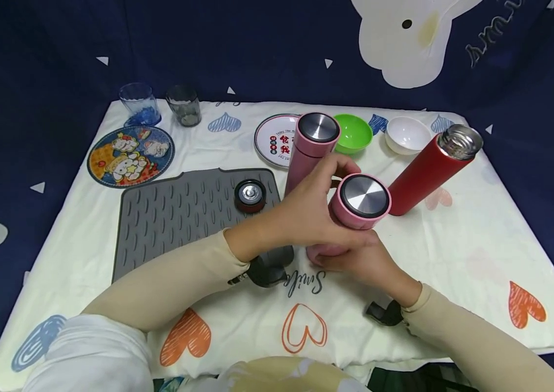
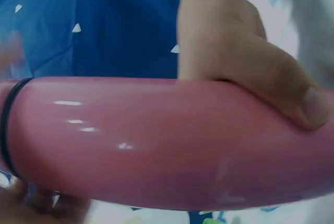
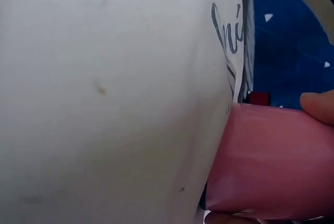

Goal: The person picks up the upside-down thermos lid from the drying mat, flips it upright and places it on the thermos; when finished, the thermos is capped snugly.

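Behind both hands (image 1: 306, 218), pink flask (image 1: 355, 209) body mostly hidden

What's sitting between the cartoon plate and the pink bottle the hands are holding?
In the head view, a grey ridged mat lies between the cartoon plate and the held pink bottle, with a small round lid on it.

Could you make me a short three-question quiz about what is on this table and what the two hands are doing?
1. True or false: the tall red metal flask has its lid on.
2. Which thing do both hands grip? A) the near pink steel-capped flask B) the bright green plastic bowl C) the smoky grey glass tumbler
3. What lies on the grey ribbed silicone mat?

Key
1. False: its steel mouth is open.
2. A: the left hand grips its upper body and the right hand grips its base.
3. A small round black-and-silver lid.
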`<state>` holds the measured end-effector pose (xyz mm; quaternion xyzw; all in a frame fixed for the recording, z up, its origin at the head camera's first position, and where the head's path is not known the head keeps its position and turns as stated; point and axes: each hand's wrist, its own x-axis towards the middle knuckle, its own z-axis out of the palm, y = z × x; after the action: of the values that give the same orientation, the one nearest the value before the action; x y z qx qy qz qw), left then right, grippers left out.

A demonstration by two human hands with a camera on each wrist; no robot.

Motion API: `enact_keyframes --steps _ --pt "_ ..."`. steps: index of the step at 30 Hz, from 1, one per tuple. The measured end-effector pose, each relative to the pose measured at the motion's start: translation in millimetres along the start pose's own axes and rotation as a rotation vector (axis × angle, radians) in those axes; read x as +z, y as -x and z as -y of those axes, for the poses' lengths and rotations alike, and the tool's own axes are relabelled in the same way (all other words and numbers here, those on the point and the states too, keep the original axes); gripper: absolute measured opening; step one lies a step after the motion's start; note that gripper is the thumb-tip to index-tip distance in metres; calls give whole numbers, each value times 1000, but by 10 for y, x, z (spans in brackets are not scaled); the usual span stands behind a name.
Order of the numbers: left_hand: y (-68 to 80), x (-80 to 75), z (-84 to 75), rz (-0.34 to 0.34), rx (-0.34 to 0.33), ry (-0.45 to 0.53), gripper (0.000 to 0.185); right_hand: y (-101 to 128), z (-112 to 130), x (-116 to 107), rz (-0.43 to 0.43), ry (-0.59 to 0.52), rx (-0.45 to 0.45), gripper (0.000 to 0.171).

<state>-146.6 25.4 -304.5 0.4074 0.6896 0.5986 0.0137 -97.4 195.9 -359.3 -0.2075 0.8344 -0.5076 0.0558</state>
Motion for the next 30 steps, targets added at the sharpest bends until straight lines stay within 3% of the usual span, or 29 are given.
enact_keyframes --steps 9,18,22,25,27,30 --pt "-17 -61 5 20 30 36 82 -14 14 -10 -6 0 -7 51" --pt "12 -32 -34 65 3 3 86 52 6 16 -6 19 15 53" --pt "36 1 -56 51 -23 -57 87 85 8 32 6 24 26 55" --pt "16 -3 -69 50 -25 13 81 63 10 26 0 33 4 60" --pt "3 -10 -76 68 -19 28 88 45 12 15 0 9 8 55" --pt "-5 2 -75 41 -26 -22 90 22 16 11 -2 30 3 53"
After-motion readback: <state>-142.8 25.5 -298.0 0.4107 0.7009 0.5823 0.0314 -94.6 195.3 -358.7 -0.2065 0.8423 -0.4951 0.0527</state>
